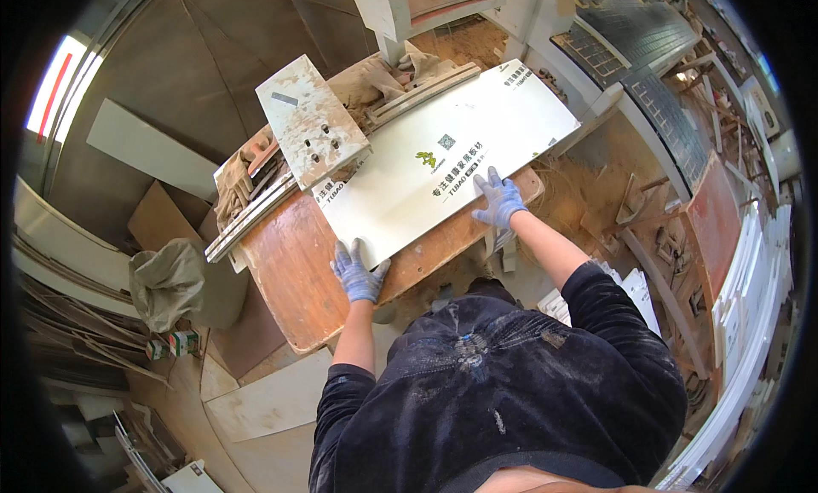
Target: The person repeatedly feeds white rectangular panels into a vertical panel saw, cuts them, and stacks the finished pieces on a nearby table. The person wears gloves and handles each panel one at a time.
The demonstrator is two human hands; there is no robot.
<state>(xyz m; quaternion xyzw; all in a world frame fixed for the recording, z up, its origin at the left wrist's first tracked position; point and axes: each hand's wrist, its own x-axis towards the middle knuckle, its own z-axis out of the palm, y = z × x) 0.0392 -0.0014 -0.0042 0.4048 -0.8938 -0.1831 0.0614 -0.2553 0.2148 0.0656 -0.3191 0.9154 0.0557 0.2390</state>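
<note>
White board [447, 165] flat on wooden table [294, 259], a hand at each of two spots on its near edge

Board: long, rectangular, lying aslant on the table, its right end farther from the person. Upper face carries dark printing and a green mark. Far left part is partly hidden by a dusty pale box [311, 122] with dark knobs.

Left hand [358, 274]: grey-blue glove, at the board's near left corner; fingers spread, thumb apart, nothing closed in it. Any fingertip under the edge: cannot tell.

Right hand [500, 199]: matching glove, on the near edge farther right; open, fingers splayed over the board, not wrapped round anything.

Beyond the board: a long straight bar [426, 95] runs along its far edge. Crumpled cloth [392, 75] lies behind the bar; a brown work glove [232, 190] lies left of the box.

Surroundings: pale panel [153, 148] leaning at left; greenish sack [170, 276] below it; small green-and-white carton [183, 342] near the sack; long white strips [750, 297] at far right.
</note>
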